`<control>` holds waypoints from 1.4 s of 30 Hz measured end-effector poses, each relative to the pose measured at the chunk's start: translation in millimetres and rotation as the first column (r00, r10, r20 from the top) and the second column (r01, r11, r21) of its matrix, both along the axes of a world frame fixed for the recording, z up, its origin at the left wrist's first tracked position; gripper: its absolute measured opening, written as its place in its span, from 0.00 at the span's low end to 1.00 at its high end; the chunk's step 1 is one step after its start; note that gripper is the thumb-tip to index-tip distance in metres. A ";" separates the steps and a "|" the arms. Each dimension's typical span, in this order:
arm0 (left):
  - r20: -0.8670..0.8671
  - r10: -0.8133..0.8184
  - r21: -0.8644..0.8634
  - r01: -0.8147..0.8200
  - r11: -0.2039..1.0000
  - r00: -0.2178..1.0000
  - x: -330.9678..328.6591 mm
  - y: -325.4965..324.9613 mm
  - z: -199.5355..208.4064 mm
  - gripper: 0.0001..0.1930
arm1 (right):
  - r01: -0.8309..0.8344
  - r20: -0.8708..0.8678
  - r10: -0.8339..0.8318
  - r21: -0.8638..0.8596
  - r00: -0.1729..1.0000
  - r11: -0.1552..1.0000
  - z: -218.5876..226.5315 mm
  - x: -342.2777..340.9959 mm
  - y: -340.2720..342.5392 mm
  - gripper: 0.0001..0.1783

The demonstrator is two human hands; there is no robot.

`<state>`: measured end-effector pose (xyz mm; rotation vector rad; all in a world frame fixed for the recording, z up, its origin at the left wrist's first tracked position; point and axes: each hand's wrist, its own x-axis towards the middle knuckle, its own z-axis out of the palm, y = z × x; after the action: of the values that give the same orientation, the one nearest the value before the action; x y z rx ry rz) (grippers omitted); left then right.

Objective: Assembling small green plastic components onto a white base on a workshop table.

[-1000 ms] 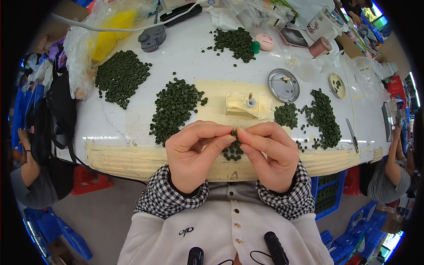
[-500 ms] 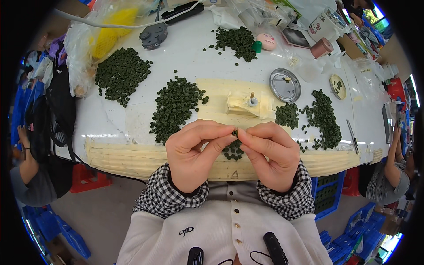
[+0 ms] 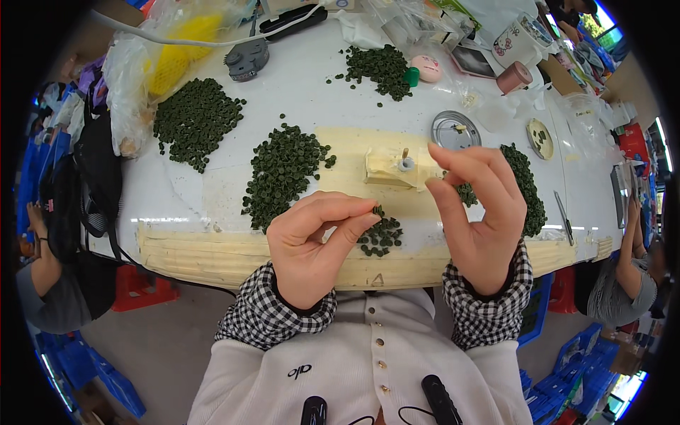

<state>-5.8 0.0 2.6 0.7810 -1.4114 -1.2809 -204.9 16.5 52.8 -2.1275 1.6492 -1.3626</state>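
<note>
My left hand (image 3: 304, 244) is closed in a pinch, thumb against forefinger, with a small dark green round piece (image 3: 377, 210) at its fingertips, mostly hidden. Beyond those fingertips lies a small pile of similar pieces (image 3: 381, 239). My right hand (image 3: 485, 212) is raised over the table with thumb and forefinger apart and nothing visible between them. It partly covers a green pile (image 3: 465, 193). A tape-covered block (image 3: 386, 168) with a short upright brown pin (image 3: 404, 153) and a pale ring-like part (image 3: 406, 164) stands between and beyond my hands.
Larger green piles lie left of centre (image 3: 283, 170), far left (image 3: 197, 117), at the back (image 3: 382, 69) and right (image 3: 524, 188). A round metal lid (image 3: 443, 140), a thread spool (image 3: 515, 78), a mug (image 3: 520, 46), a grey device (image 3: 246, 58) and tweezers (image 3: 564, 218) surround them.
My right hand has parted from my left hand, moved right and upward, and opened its pinch. My left hand has stayed in place. The pile between my hands shows more fully.
</note>
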 end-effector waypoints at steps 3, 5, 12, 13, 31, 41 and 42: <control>0.018 0.007 -0.037 -0.006 0.999 1.000 -0.9 -0.2 0.8 0.10 | 0.039 -0.155 -0.039 -0.004 0.987 0.999 0.9 -3.8 -20.1 0.12; 0.019 0.009 -0.041 -0.008 0.999 1.000 -1.5 -0.6 1.5 0.10 | 0.034 -0.218 -0.033 -0.001 0.975 0.999 -3.5 -4.4 -28.0 0.10; 0.032 0.021 -0.051 -0.020 0.998 0.999 -2.5 0.0 0.4 0.10 | -0.006 -0.157 0.006 -0.005 0.988 1.000 -11.2 -4.8 -32.4 0.08; 0.037 0.030 -0.061 -0.028 0.998 0.999 -2.3 -0.4 0.2 0.10 | 0.009 -0.130 -0.015 -0.048 0.991 0.999 -5.8 -4.1 -29.8 0.07; 0.065 0.013 -0.047 -0.010 0.999 0.998 -2.4 0.3 0.2 0.09 | -0.423 0.331 0.352 0.174 0.876 0.889 7.4 8.3 -6.8 0.10; 0.074 0.015 -0.050 -0.011 0.999 0.997 -2.4 0.0 1.3 0.08 | -0.402 0.361 0.330 0.144 0.872 0.904 6.9 7.8 -6.9 0.08; 0.077 0.016 -0.048 -0.012 0.999 0.997 -2.6 0.2 1.8 0.09 | -0.390 0.424 0.310 0.114 0.851 0.914 4.7 7.8 -7.6 0.08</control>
<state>-8.4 0.2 4.4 0.8143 -1.4907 -1.2129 -197.0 8.9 57.5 -1.7743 1.1164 -1.3363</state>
